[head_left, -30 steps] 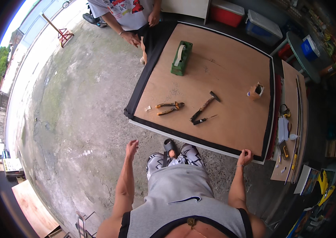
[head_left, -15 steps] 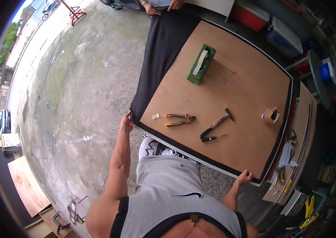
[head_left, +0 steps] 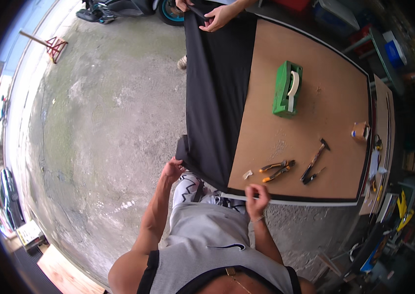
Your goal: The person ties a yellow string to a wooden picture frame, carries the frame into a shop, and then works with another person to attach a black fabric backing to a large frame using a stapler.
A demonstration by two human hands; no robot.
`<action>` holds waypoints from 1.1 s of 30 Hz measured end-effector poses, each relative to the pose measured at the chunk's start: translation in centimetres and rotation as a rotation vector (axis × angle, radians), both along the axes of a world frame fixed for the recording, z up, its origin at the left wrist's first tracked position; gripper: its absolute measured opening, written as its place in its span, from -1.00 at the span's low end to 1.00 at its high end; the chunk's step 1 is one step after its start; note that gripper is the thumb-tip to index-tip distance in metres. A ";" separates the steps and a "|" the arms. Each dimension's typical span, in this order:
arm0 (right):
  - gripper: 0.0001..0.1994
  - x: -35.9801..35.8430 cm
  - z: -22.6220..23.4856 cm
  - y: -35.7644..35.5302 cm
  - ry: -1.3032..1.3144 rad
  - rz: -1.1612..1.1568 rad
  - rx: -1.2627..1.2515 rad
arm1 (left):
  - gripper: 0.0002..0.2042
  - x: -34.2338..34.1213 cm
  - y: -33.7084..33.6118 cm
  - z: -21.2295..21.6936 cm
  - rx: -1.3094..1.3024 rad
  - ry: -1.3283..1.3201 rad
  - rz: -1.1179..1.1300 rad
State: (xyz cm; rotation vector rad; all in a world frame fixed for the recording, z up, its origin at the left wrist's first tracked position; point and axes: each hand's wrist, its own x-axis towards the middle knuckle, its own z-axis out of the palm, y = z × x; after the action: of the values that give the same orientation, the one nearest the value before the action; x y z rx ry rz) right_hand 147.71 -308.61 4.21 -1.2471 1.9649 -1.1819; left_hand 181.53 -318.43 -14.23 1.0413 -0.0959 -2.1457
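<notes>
A brown board (head_left: 315, 93) lies flat with black fabric (head_left: 217, 93) draped over its left side. My left hand (head_left: 172, 170) grips the fabric's near left corner, just off the board. My right hand (head_left: 257, 195) pinches the fabric's edge along the board's near side. At the far end, another person's hand (head_left: 217, 17) holds the same fabric. On the board sit a green tape dispenser (head_left: 287, 88), orange-handled pliers (head_left: 276, 170), a hammer (head_left: 315, 159) and a small tape roll (head_left: 359, 131).
Bare concrete floor (head_left: 104, 127) stretches to the left. A scooter (head_left: 119, 7) and a red metal stand (head_left: 53, 46) are at the far side. Shelves and a bench with tools and boxes (head_left: 389, 161) crowd the right side.
My left hand has come up to the fabric's near corner. My right hand moved left from the board's right corner to the middle of its near edge. More fabric now shows on the left.
</notes>
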 end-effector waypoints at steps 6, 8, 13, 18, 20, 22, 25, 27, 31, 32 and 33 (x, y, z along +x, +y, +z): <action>-0.58 16.2 -3.2 -5.0 0.285 0.467 0.037 | -0.82 0.8 -5.7 4.1 0.112 -0.182 -0.051; -0.49 18.3 -5.5 -6.0 0.429 0.441 0.141 | -0.70 1.3 -7.1 3.8 0.112 -0.276 -0.120; -0.43 20.0 -16.0 -6.8 -0.093 0.370 0.699 | -0.33 0.5 -9.9 -0.4 -0.041 -0.516 -0.538; -0.10 20.0 -16.4 -5.8 -1.054 -0.419 0.507 | -0.21 -2.9 -10.1 -2.2 0.008 -0.599 -0.637; -0.20 20.4 -17.5 -6.3 -1.181 -0.623 0.286 | -0.16 -4.9 -10.9 -1.7 0.021 -0.626 -0.680; -0.31 21.4 -17.7 -7.6 -1.215 -0.787 0.142 | -0.16 -6.1 -12.2 -1.5 0.105 -0.624 -0.690; -0.47 24.6 -18.3 -8.0 -1.379 -0.925 0.046 | -0.17 -2.9 -14.5 -5.6 0.061 -0.399 -0.830; -0.61 26.0 -17.3 -6.9 -1.401 -1.040 -0.009 | -0.45 -2.0 -14.8 -0.8 -0.201 -0.634 -1.056; -0.77 29.2 -13.5 -7.0 -1.304 -1.072 0.105 | -0.65 4.3 -16.1 2.0 -0.644 -0.748 -1.421; -0.77 29.6 -14.1 -6.9 -1.310 -1.061 0.035 | -0.58 6.0 -16.3 2.6 -0.746 -0.685 -1.483; -0.77 30.2 -14.5 -6.6 -1.311 -1.053 -0.028 | -0.51 7.7 -16.1 3.4 -0.840 -0.611 -1.542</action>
State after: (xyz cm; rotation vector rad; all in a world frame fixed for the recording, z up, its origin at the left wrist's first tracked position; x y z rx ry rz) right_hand 177.91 -315.22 -10.31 0.7179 1.3774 -1.7576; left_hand 189.23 -334.53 -10.81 1.0995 -2.4977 -2.2558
